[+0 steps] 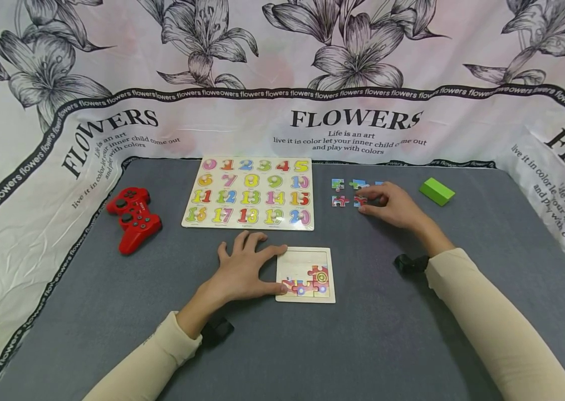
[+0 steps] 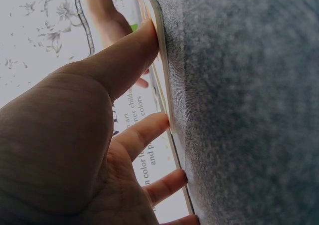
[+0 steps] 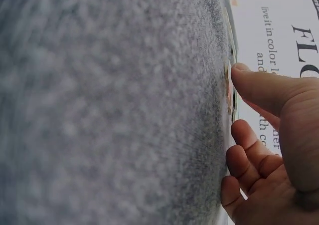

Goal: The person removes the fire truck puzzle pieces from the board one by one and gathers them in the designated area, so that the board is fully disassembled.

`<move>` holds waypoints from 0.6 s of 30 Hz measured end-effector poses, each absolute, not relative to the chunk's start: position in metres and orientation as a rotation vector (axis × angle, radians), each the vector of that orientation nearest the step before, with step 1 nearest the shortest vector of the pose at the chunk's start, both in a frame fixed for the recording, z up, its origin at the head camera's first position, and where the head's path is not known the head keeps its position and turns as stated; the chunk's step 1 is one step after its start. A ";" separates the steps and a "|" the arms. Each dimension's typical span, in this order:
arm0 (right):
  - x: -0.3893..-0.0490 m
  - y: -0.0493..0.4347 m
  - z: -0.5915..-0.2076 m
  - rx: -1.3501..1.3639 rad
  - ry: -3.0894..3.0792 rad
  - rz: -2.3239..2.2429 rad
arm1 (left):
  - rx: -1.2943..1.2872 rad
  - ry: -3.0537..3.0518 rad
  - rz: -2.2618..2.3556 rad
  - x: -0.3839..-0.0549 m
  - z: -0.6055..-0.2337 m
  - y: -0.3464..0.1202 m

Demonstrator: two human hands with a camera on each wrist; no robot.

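Observation:
My left hand [image 1: 244, 270] rests spread at the left side of a square wooden puzzle tray [image 1: 294, 256]. Its thumb lies on the lower left corner and its index finger at the upper left one. Several joined pieces [image 1: 320, 278] fill the tray's bottom and lower right. At the loose pieces, my right hand [image 1: 394, 206] pinches a red puzzle piece [image 1: 359, 201] between thumb and index finger, low over the table. Beside it lie another red piece [image 1: 339, 201], a green-blue piece [image 1: 337, 184] and more blue pieces [image 1: 358, 182], partly hidden by the fingers.
A number board [image 1: 248, 195] lies behind the tray. The red game controller [image 1: 136, 217] is at the left, and a green block [image 1: 437, 191] is at the right. Flower-printed cloth [image 1: 242, 125] rises behind the grey table [image 1: 312, 356].

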State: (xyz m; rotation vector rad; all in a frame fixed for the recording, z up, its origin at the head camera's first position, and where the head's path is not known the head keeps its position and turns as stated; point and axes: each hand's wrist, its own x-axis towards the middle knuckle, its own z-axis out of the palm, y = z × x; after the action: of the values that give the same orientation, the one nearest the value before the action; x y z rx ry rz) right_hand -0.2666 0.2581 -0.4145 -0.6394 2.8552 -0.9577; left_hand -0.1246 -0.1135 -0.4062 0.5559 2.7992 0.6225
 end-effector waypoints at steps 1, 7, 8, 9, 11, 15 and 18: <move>-0.266 0.258 -0.414 -0.624 2.855 -0.969 | 0.556 2.799 0.622 -0.125 -0.406 -0.113; -0.263 0.263 -0.413 -0.473 2.884 -1.068 | 0.551 2.800 0.619 -0.126 -0.407 -0.113; -0.263 0.265 -0.413 -0.456 2.894 -1.079 | 0.551 2.801 0.619 -0.126 -0.407 -0.113; -0.262 0.266 -0.412 -0.442 2.901 -1.091 | 0.552 2.800 0.618 -0.126 -0.407 -0.113; -0.261 0.268 -0.411 -0.424 2.915 -1.107 | 0.553 2.799 0.617 -0.126 -0.407 -0.113; -0.258 0.270 -0.408 -0.412 2.916 -1.122 | 0.555 2.796 0.618 -0.126 -0.407 -0.113; -0.254 0.269 -0.405 -0.419 2.915 -1.127 | 0.553 2.796 0.619 -0.126 -0.407 -0.114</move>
State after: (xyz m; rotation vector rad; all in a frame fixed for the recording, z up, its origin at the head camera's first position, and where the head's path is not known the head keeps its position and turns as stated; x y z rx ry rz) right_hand -0.2537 0.2686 -0.4045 -0.4187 2.9148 -1.1269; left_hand -0.1265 -0.1136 -0.4073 0.5534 2.7964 0.6193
